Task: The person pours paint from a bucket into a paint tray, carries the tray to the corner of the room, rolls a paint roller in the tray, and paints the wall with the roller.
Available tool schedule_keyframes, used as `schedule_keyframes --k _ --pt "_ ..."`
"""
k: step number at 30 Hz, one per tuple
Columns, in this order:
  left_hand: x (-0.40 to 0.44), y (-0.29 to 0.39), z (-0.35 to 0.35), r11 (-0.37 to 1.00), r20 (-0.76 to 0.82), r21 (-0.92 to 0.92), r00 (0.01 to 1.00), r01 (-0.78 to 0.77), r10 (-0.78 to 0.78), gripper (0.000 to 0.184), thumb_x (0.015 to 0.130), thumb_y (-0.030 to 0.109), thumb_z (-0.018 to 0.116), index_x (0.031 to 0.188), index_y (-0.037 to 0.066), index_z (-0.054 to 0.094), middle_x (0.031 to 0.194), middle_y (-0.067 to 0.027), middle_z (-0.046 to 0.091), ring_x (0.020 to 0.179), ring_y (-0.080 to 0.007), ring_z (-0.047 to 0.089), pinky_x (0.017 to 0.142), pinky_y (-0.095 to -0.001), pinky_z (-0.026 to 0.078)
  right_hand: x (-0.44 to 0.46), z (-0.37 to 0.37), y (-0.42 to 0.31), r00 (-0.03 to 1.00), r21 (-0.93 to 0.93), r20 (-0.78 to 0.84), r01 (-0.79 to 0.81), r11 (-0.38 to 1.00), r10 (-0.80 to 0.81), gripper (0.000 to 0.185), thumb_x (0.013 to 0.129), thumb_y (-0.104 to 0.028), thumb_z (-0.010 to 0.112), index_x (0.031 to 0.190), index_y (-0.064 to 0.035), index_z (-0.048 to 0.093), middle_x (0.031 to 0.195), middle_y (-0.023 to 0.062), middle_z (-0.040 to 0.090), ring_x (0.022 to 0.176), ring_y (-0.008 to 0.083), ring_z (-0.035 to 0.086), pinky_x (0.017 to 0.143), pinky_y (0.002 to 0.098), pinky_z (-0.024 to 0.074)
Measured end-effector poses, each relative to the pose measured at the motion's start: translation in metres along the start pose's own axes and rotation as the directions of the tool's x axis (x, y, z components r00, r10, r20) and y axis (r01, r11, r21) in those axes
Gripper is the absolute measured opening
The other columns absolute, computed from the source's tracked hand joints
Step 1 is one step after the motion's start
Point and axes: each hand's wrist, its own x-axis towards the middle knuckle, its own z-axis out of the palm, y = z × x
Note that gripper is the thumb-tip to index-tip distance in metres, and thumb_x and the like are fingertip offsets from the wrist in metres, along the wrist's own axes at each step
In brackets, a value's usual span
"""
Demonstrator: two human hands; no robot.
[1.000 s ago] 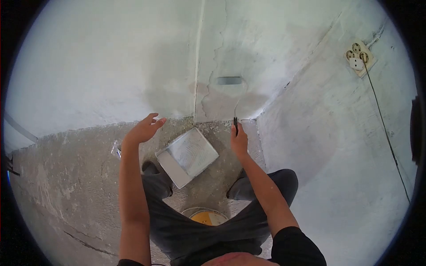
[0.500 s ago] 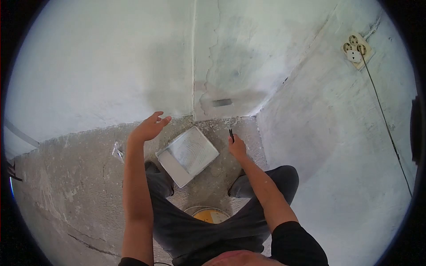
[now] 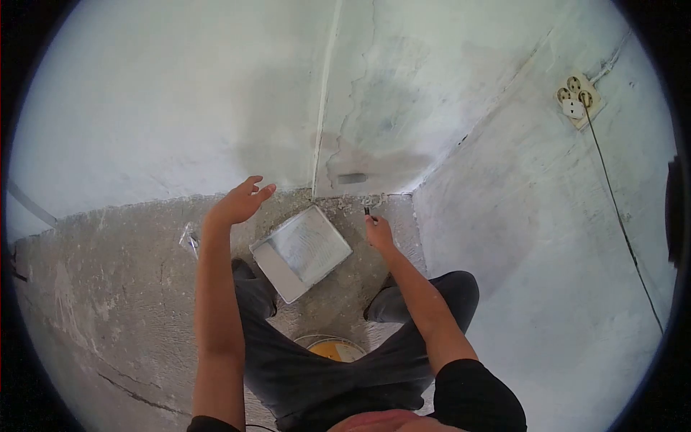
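Nearest you stood the bucket (image 3: 335, 351), then the paint tray (image 3: 306, 245) on the floor (image 3: 122, 288). Your right hand (image 3: 378, 232) clasped the roller (image 3: 352, 178) by its handle (image 3: 367, 213); your left hand (image 3: 242, 203) hung near the tray, fingers released. Beyond, the roller's grey head (image 3: 349, 179) sat low against the wall (image 3: 410, 86).

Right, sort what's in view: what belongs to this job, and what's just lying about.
Apparently part of the job:
Roller at the wall, its black handle in the right grip
Paint tray, smeared whitish
Yellow-and-white bucket, probably; contents unclear

Seemingly just about the place:
Clear plastic packet on the floor
Socket block with a plugged-in cable
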Motion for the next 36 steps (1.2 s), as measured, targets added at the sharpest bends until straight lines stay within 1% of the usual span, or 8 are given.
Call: schedule_keyframes --k 2,4,10,17,19,23,25,36 --pt "0.002 -0.002 -0.003 1.000 0.001 -0.018 1.000 -0.024 0.024 0.083 0.102 0.064 0.053 0.157 0.004 0.038 0.146 -0.0234 0.058 0.138 -0.0357 0.054 0.114 -0.0453 0.043 -0.007 -0.028 -0.025 0.994 0.115 0.079 -0.084 0.990 0.075 0.052 0.102 -0.042 0.060 0.123 0.0051 0.065 0.097 0.0214 0.074 0.088 0.0377 0.072 0.079 0.0488 0.0552" --pt "0.001 -0.001 -0.004 0.999 -0.005 -0.021 1.000 -0.026 0.025 0.086 0.099 0.064 0.056 0.157 0.003 0.038 0.148 -0.0292 0.053 0.135 -0.0404 0.056 0.111 -0.0476 0.044 -0.028 -0.075 -0.078 0.963 0.388 0.227 -0.229 0.893 0.148 0.048 0.103 -0.038 0.063 0.125 0.0050 0.064 0.078 0.0116 0.069 0.060 0.0219 0.065 0.055 0.0376 0.0510" --pt "-0.001 0.007 0.000 0.999 0.000 0.041 1.000 0.004 -0.004 0.082 0.102 0.063 0.053 0.157 0.004 0.039 0.146 -0.0239 0.058 0.137 -0.0377 0.054 0.113 -0.0454 0.043 -0.055 -0.111 -0.141 0.985 0.577 0.150 -0.153 0.802 0.080 0.039 0.105 -0.034 0.062 0.126 0.0001 0.059 0.065 0.0014 0.056 0.045 0.0095 0.049 0.041 0.0276 0.0392" --pt "0.009 -0.001 0.006 0.998 0.007 0.062 1.000 0.014 -0.014 0.082 0.102 0.063 0.053 0.157 0.004 0.040 0.145 -0.0236 0.059 0.136 -0.0373 0.055 0.112 -0.0450 0.044 -0.062 -0.099 -0.143 0.999 0.631 0.035 -0.030 0.775 0.010 0.040 0.106 -0.032 0.060 0.130 0.0000 0.059 0.074 0.0022 0.060 0.063 0.0105 0.056 0.058 0.0282 0.0440" --pt "0.013 0.000 0.005 1.000 0.041 0.023 0.999 0.010 -0.011 0.088 0.099 0.068 0.054 0.158 0.005 0.038 0.150 -0.0263 0.053 0.140 -0.0409 0.051 0.115 -0.0483 0.041 -0.053 -0.092 -0.142 0.988 0.448 -0.107 0.147 0.882 -0.110 0.038 0.106 -0.031 0.058 0.129 -0.0006 0.060 0.075 0.0041 0.060 0.065 0.0125 0.056 0.061 0.0307 0.0445" --pt "0.014 0.006 0.007 0.997 0.044 0.066 0.999 0.030 -0.033 0.087 0.099 0.068 0.054 0.158 0.006 0.038 0.150 -0.0250 0.053 0.141 -0.0403 0.050 0.115 -0.0487 0.041 -0.058 -0.086 -0.153 0.981 0.463 -0.162 0.173 0.869 -0.109 0.037 0.106 -0.031 0.058 0.128 -0.0011 0.061 0.075 0.0051 0.061 0.066 0.0140 0.056 0.063 0.0327 0.0451" --pt "0.016 0.005 0.009 0.999 0.042 0.038 0.999 0.013 -0.015 0.086 0.099 0.068 0.054 0.158 0.008 0.038 0.150 -0.0243 0.053 0.142 -0.0396 0.049 0.115 -0.0489 0.041 -0.060 -0.086 -0.158 0.984 0.536 -0.149 0.163 0.828 -0.098 0.031 0.107 -0.025 0.059 0.128 -0.0022 0.059 0.073 -0.0032 0.054 0.060 0.0043 0.047 0.052 0.0235 0.0385" --pt "0.016 0.019 0.011 0.998 0.033 0.069 0.999 -0.006 0.004 0.079 0.102 0.062 0.054 0.156 0.005 0.041 0.144 -0.0256 0.058 0.137 -0.0369 0.054 0.112 -0.0443 0.043 -0.043 -0.168 -0.208 0.947 0.630 -0.271 0.308 0.713 -0.170 0.034 0.106 -0.023 0.060 0.133 -0.0026 0.056 0.082 0.0015 0.060 0.065 0.0059 0.050 0.057 0.0245 0.0410"
